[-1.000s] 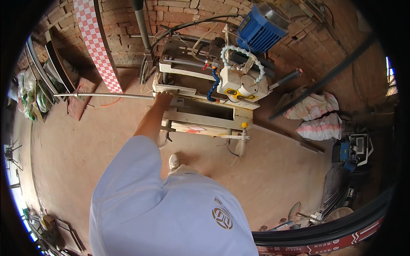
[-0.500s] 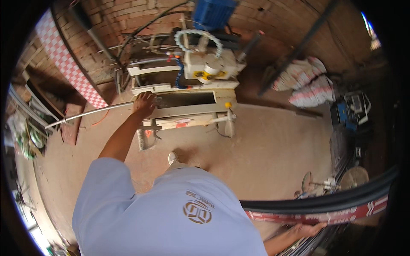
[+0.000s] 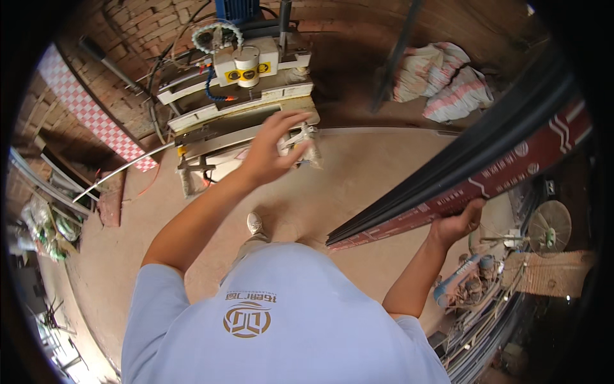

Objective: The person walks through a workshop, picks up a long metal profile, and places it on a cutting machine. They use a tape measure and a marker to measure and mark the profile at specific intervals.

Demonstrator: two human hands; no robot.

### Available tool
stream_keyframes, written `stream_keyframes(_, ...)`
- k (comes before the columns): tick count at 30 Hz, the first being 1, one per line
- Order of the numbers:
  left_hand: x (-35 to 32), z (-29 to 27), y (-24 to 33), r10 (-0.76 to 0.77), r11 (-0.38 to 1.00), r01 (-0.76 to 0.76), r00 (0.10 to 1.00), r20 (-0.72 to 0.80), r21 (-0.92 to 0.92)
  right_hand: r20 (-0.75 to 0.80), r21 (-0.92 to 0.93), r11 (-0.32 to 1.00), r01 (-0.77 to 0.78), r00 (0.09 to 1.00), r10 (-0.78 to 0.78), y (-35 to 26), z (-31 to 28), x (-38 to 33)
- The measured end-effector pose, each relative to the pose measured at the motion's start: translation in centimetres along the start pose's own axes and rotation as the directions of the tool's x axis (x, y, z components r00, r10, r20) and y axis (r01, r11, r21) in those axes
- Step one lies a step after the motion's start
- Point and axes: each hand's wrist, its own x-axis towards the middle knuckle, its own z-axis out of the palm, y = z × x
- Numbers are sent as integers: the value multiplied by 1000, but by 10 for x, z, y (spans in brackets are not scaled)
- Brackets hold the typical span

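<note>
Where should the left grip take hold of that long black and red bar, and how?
Probably on the long bar between its left end and the right grip, coming from the left: its black side faces the open left grip, while the right grip holds the red lower edge. It is long and slanted, so two spaced holds should steady it.

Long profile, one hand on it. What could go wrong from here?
1. Only the right hand visibly supports the long black profile; it might twist or tip while the left hand is open and off it.
2. Its upper end runs out of view and could hit something unseen.
3. Its lower end might swing into the machine.
</note>
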Motion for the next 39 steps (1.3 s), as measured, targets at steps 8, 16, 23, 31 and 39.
stream_keyframes(8,58,54,177,-75,898,74,997,15,-433,233,-83,996,31,972,-11,-3,60,-40)
stream_keyframes(16,20,-5,209,-239,870,-14,863,-445,-493,452,194,977,92,875,-172,-43,138,-138)
stream_keyframes(23,-86,-116,225,-213,907,-9,853,-477,-421,734,284,959,9,641,-223,-114,171,-236)
stream_keyframes(31,-210,-259,247,-65,970,-15,945,-319,-242,905,386,867,-314,309,-291,-172,226,-290)
stream_keyframes(39,-298,-343,290,-51,813,-88,974,-222,-576,975,145,723,-675,-27,-222,-248,244,-424)
